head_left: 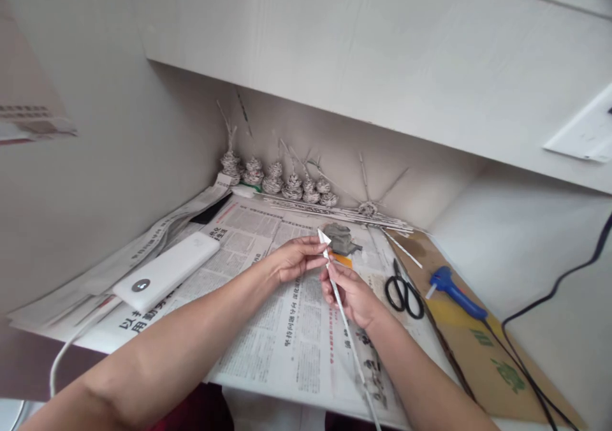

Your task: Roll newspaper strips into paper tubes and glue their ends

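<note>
Between both hands runs a long thin rolled newspaper stick [347, 329], its loose pointed paper end at the top and its lower end hanging past the table's front edge. My left hand [299, 257] pinches the stick near that pointed end. Just below, my right hand [348, 291] has its fingers closed round the same stick. Behind the hands lies a grey crumpled lump [340, 236], whose kind I cannot make out, with an orange piece [342, 260] partly hidden by the fingers. Black-handled scissors [404, 292] rest right of my right hand.
Newspaper sheets [253, 329] cover the table. Several woven paper gourds [292, 187] and a bundle of paper sticks [335, 211] line the back. A white power bank [167, 271] sits left; a blue glue gun [456, 294] lies on cardboard [497, 361] at right, beside a black cable [549, 297].
</note>
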The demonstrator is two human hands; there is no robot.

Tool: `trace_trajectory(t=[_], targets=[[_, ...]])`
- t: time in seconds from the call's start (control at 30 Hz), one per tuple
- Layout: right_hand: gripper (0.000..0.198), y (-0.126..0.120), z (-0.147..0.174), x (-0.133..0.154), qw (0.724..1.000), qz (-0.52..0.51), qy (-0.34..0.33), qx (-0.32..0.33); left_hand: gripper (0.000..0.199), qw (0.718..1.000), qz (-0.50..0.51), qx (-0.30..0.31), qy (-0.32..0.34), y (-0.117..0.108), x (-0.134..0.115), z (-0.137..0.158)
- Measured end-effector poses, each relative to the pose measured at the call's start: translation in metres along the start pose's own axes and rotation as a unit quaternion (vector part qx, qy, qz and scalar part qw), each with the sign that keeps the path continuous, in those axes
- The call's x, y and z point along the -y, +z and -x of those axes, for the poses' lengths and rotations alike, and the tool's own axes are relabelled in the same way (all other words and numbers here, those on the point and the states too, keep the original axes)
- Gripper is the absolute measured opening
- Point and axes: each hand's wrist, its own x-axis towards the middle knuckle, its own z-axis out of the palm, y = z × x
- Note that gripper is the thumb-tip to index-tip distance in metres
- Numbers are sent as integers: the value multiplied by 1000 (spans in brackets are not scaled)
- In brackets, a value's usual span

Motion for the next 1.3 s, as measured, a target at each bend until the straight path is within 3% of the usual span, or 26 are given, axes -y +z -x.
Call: trace_trajectory(t=[0.27,0.4,0.5,0.57,0.7,0.8,0.87,1.13,1.3], targets=[[33,2,7,-2,992,-96,24,79,11,999,-16,35,-12,-2,1,2],[34,6,8,-3,999,24,-22,-2,10,999,-18,27,-1,-3,0,1],[34,7,9,-3,983,145,-77,-81,10,1000,-18,13,8,-2,-1,1],[36,7,9,-3,977,170,-83,-95,10,1000,-22,9,8,-2,-1,1],[35,8,11,1,999,35,-25,-18,11,1000,-24,4,8,0,-2,3],[32,8,13,4,994,-93,6,62,11,1000,-18,5,9,2,-3,5],[32,9,14,4,988,-123,14,90,11,1000,-17,5,9,3,-3,6],[32,9,11,-1,998,28,-43,-41,8,999,-6,-19,31,1,-5,3],[33,7,10,0,1000,-21,-10,-4,9,999,-2,-25,24,0,-4,2]])
